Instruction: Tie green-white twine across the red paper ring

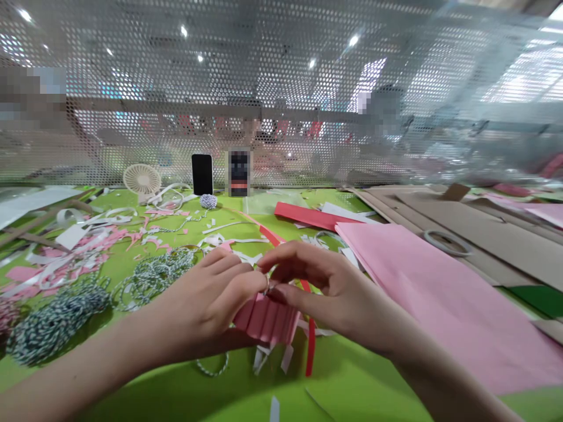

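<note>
Left hand pinches pleated pink paper; right hand, fingers curled, grip unclear, seemingly gathers folds beneath them; next wants steadiness.

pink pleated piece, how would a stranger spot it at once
Over the green table, find the left hand and right hand. The pink pleated piece shows between them, low down. Being small and ridged sets it apart from the large flat pink sheets at right.

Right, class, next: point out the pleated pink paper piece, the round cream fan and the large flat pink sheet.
Pleated pink paper piece point(269, 321): head view, on its ridged side.
Round cream fan point(142, 178): head view, on its slatted front.
Large flat pink sheet point(440, 305): head view, mid-surface.
</note>
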A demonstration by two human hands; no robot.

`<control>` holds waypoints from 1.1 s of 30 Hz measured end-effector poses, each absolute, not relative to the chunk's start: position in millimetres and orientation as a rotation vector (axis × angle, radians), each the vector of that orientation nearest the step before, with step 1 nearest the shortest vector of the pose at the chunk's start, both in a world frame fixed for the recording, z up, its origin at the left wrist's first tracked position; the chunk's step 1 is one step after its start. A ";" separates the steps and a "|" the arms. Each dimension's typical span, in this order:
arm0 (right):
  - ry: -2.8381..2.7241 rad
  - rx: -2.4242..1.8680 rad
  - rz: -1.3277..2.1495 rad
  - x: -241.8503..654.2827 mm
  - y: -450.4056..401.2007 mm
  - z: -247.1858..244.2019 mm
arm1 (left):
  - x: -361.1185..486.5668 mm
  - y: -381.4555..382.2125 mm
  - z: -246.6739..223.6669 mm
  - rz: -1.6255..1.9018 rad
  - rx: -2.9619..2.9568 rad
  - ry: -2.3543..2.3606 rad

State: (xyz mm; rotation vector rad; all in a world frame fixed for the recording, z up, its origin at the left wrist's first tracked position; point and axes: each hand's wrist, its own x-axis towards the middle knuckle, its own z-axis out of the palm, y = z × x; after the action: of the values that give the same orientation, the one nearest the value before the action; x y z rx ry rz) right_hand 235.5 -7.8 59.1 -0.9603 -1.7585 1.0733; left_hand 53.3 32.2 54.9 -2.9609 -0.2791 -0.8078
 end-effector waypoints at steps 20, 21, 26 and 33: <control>-1.710 -0.948 1.028 233.7 -1.7 55.3 | 52.8 34.6 54.3 -0.807 -2.960 -0.365; -1.718 -0.947 1.017 233.7 -1.9 55.2 | 52.8 34.5 54.5 -0.803 -2.972 -0.360; -1.768 -0.959 0.910 232.8 -3.2 54.2 | 53.0 34.3 54.1 -0.802 -2.986 -0.360; -1.929 -1.000 0.646 230.7 -8.3 56.7 | 52.4 33.8 54.2 -0.753 -2.993 -0.370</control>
State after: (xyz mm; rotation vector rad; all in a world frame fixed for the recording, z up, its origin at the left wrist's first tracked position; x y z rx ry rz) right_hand 230.7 -8.3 56.7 -0.9998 -1.9286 0.6464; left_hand 52.4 33.8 54.2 -2.9926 -0.3697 -0.7535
